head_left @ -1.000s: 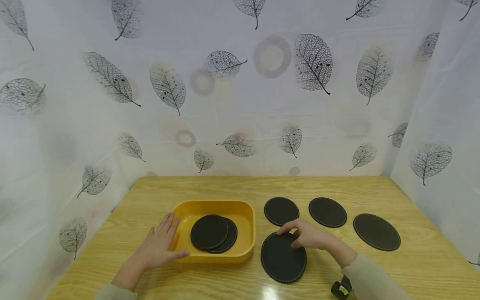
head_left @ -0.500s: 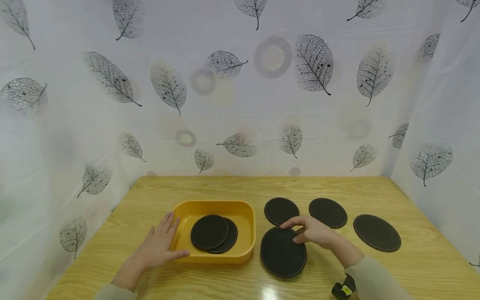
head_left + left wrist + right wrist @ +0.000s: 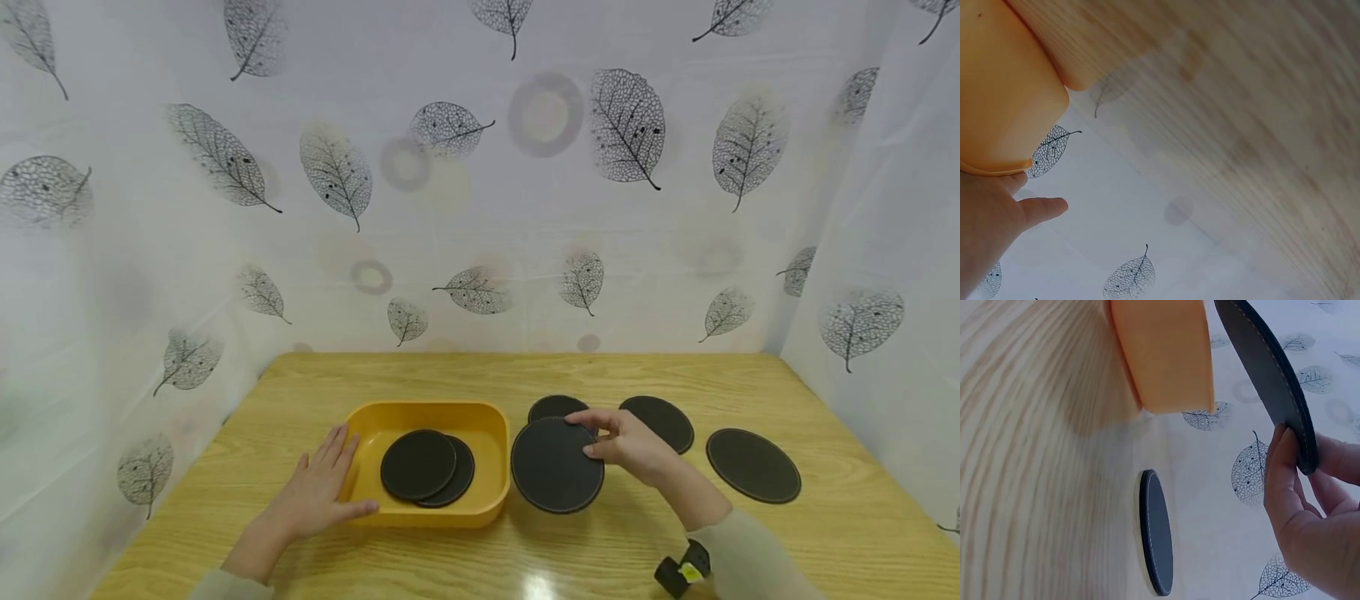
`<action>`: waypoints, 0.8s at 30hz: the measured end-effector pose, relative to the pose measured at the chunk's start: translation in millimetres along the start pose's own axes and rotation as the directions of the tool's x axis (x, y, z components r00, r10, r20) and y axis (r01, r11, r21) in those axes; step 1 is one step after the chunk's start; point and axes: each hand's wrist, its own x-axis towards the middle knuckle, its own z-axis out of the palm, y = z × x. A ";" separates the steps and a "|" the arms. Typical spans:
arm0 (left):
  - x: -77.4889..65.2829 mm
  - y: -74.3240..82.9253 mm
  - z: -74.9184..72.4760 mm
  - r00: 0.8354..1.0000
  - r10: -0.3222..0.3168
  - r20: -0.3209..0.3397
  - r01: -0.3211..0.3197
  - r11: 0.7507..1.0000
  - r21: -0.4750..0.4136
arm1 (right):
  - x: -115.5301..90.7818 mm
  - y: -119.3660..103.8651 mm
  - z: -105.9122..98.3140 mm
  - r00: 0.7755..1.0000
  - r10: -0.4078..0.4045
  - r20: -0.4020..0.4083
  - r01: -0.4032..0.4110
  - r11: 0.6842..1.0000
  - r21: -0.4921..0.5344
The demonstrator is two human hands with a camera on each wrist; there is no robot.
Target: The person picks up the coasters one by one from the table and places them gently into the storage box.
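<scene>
My right hand (image 3: 630, 446) pinches a black round coaster (image 3: 557, 465) by its far right edge. That coaster has a stitched rim and is raised off the table, just right of the yellow tray (image 3: 495, 500). The right wrist view shows thumb and fingers on opposite faces of the coaster (image 3: 1266, 362). At the tray's left side, my left hand (image 3: 315, 492) rests on the rim with fingers spread and straight. Two more coasters (image 3: 418, 465) lie overlapping inside the tray. Behind the raised coaster, another coaster (image 3: 557, 406) is partly covered.
Further right on the wooden table (image 3: 675, 533) lie two coasters, one at the back (image 3: 658, 422) and one near the right side (image 3: 753, 465). A black strap device (image 3: 682, 571) sits by the right sleeve. Leaf-printed white sheeting (image 3: 480, 225) encloses the table's back and sides.
My right hand has lifted the coaster off the table and moved it away from me and slightly left, over part of the one behind. My left hand and the tray stay put.
</scene>
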 end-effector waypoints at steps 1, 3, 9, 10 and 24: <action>0.0 -0.2 0.0 1.000 0.000 0.001 0.000 1.000 0.000 | 1.5 -0.5 0.7 1.000 -0.005 -0.003 0.005 1.000 0.024; -0.1 -0.5 0.1 1.000 -0.001 0.003 0.001 1.000 0.000 | 4.6 -1.5 3.1 1.000 -0.008 -0.015 0.009 0.997 0.071; 0.3 -1.9 1.1 1.000 0.000 -0.002 0.000 1.000 0.002 | 15.0 -3.6 15.2 0.996 0.021 -0.091 -0.004 0.983 0.182; 0.7 -2.1 1.2 1.000 0.002 -0.004 -0.002 1.000 0.004 | 16.9 -4.1 17.6 0.994 0.029 -0.108 -0.007 0.980 0.200; 0.9 -0.3 0.6 1.000 0.006 -0.013 -0.005 1.000 0.027 | 53.2 -4.9 61.2 0.980 0.056 -0.193 0.004 0.955 0.296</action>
